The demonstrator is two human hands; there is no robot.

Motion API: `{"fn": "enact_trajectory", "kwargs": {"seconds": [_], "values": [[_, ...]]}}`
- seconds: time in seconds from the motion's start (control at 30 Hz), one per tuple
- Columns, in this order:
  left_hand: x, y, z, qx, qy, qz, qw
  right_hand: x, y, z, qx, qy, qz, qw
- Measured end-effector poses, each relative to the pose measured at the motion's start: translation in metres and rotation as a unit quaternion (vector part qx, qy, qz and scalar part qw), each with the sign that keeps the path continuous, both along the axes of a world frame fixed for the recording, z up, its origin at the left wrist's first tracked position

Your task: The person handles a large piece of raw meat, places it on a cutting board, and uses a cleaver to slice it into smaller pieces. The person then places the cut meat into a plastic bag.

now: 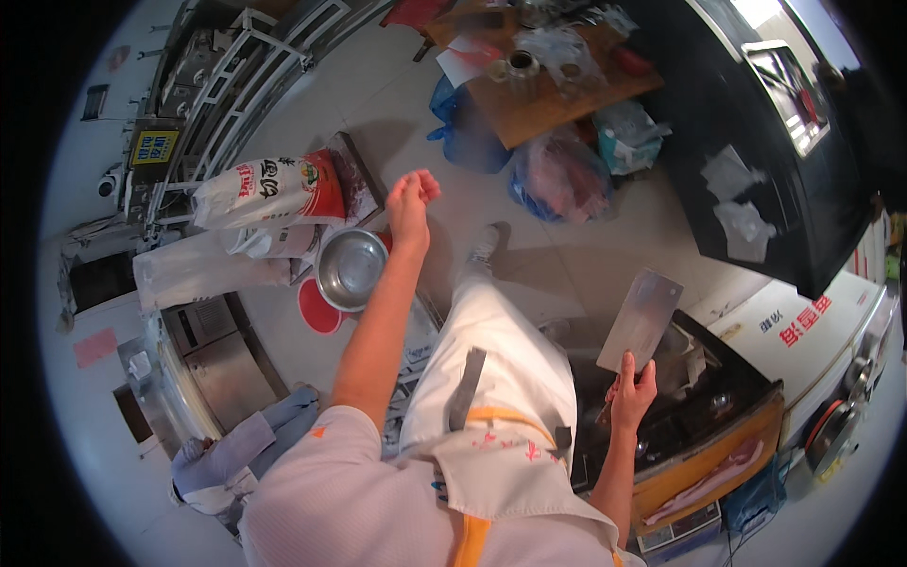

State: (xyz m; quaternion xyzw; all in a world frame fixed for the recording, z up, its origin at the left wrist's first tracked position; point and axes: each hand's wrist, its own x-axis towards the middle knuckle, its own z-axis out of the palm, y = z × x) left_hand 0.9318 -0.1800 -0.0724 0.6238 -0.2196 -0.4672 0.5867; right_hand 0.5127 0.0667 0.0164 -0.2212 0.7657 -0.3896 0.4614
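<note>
My right hand (633,394) grips a cleaver by its handle. The broad metal blade (643,319) of the cleaver points up and away from me, beside my right leg. My left hand (413,205) is held out in front with loosely bent fingers, and no object shows in it. Below that hand in the picture a metal basin (352,269) rests near a red bucket (320,306). A printed flour sack (273,190) lies to the left of the hand. I wear a light apron (510,475), and one shoe (486,242) is stepping forward on the tiles.
Ahead stands a wooden table (538,113) with jars and plastic bags. Beneath it are a blue bag (471,138) and a bag of meat (563,177). A black counter (744,170) runs along the right. Meat (708,482) lies on a wooden board. Another person (234,453) is at left.
</note>
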Motion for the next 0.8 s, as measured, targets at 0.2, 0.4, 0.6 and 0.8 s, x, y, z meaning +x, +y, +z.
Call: {"fn": "enact_trajectory", "kwargs": {"seconds": [0.2, 0.4, 0.6, 0.8], "values": [[0.038, -0.167, -0.101, -0.151, -0.015, 0.085, 0.985, 0.101, -0.074, -0.042, 0.033, 0.003, -0.040, 0.999], [0.124, -0.258, -0.385, 0.154, 0.119, 0.059, 0.979, 0.174, -0.131, -0.083, 0.063, 0.007, -0.039, 0.997], [0.161, -0.241, -0.427, 0.100, 0.035, -0.110, 0.988, 0.195, -0.148, -0.086, 0.125, 0.002, -0.116, 0.985], [0.169, -0.122, -0.371, 0.392, 0.081, -0.243, 0.883, 0.111, -0.131, -0.003, 0.062, -0.004, -0.266, 0.962]]}}
